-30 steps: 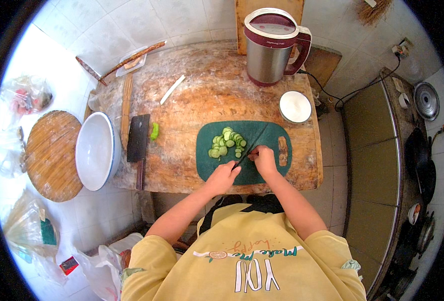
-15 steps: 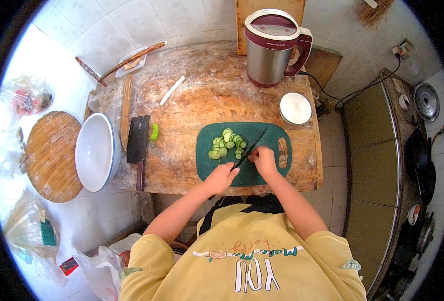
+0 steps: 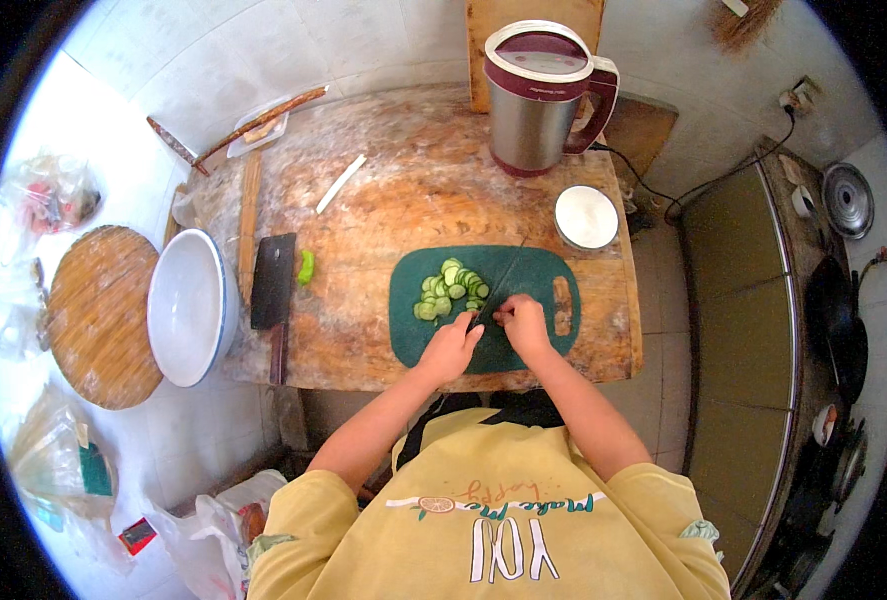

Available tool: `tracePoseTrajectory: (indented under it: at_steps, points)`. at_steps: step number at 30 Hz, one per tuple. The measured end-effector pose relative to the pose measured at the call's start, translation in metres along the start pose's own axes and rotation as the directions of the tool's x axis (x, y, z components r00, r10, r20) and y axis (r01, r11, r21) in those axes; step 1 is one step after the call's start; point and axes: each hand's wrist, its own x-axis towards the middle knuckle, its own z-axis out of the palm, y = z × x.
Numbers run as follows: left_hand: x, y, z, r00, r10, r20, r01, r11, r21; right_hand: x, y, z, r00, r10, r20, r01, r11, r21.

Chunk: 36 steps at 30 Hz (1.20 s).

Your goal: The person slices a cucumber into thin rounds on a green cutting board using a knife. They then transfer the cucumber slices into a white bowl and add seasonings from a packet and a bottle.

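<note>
My left hand [image 3: 450,350] is closed round the handle of a dark knife [image 3: 500,280], whose blade points up and to the right over a green cutting board [image 3: 408,335]. The blade stands nearly edge-on, so it looks like a thin line. To its right, my right hand [image 3: 523,322] is curled on the board with its fingertips pressed together close to the blade; whatever they hold is hidden. Thin cucumber slices [image 3: 450,288] lie in an overlapping heap left of the knife, just beyond my left hand.
Left of the board lie a cleaver [image 3: 274,285] and a green pepper piece [image 3: 306,267]. A white bowl [image 3: 193,310] leans at the wooden table's left edge. Beyond the board stand a white cup [image 3: 586,217] and a maroon-and-steel soy milk maker [image 3: 538,105]; its cord runs right.
The knife blade has turned from showing its dark flat to nearly edge-on. My left hand has rolled slightly with it. My right hand has shifted slightly left, as the whole view has.
</note>
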Motion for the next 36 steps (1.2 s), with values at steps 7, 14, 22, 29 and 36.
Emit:
tracePoseTrajectory:
  at_steps: [7,14,22,29,36]
  points:
    - [-0.012,0.005,-0.009,0.998,0.032,0.061,-0.034,0.999,0.033,-0.001,-0.007,-0.002,0.999,0.029,-0.021,-0.03,0.999,-0.042]
    - [-0.017,0.006,-0.001,0.998,0.046,0.035,-0.046,0.999,0.006,0.004,0.017,0.012,0.999,0.036,0.001,-0.036,0.999,0.01]
    - [-0.022,0.005,-0.005,0.997,0.0,0.079,0.0,1.0,-0.005,0.003,0.005,0.003,1.0,-0.029,-0.009,0.029,0.998,-0.053]
    - [-0.02,0.0,-0.008,0.998,-0.009,0.066,0.011,0.999,-0.035,0.005,0.017,0.01,0.999,0.029,0.018,-0.03,0.996,0.079]
    - [-0.009,-0.012,-0.001,0.997,-0.008,0.074,0.02,0.986,-0.163,0.005,0.006,0.0,0.996,0.058,0.075,-0.059,0.998,0.017]
